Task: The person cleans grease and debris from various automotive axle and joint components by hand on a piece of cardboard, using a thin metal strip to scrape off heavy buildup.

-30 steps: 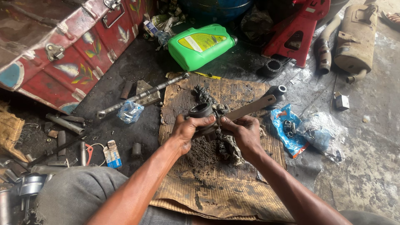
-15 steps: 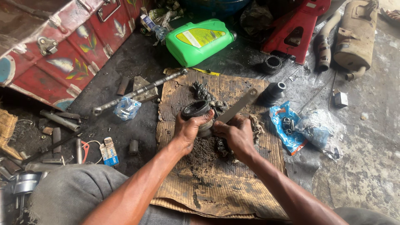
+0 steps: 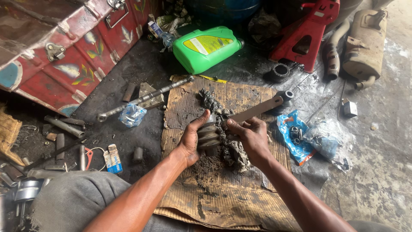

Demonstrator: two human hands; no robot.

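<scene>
My left hand [image 3: 192, 141] grips a greasy black ribbed rubber boot [image 3: 208, 135] over a dirty sheet of cardboard [image 3: 223, 193]. My right hand [image 3: 250, 135] holds the near end of a flat grey metal arm [image 3: 257, 109] whose round eye lies at the cardboard's far right edge. The boot and the arm's end meet between my thumbs. A clump of black grease and a dirty rag [image 3: 237, 154] lie under my hands.
A green oil jug [image 3: 208, 47] lies beyond the cardboard. A red painted metal trunk [image 3: 56, 51] stands at the left, a red jack stand [image 3: 307, 30] and an exhaust muffler [image 3: 365, 43] at the back right. A long steel rod [image 3: 141, 99], plastic bags [image 3: 315, 139] and small parts litter the floor.
My hands have drawn slightly toward me over the cardboard. The left hand has turned the boot upright, and the thumbs now press together at the arm's near end.
</scene>
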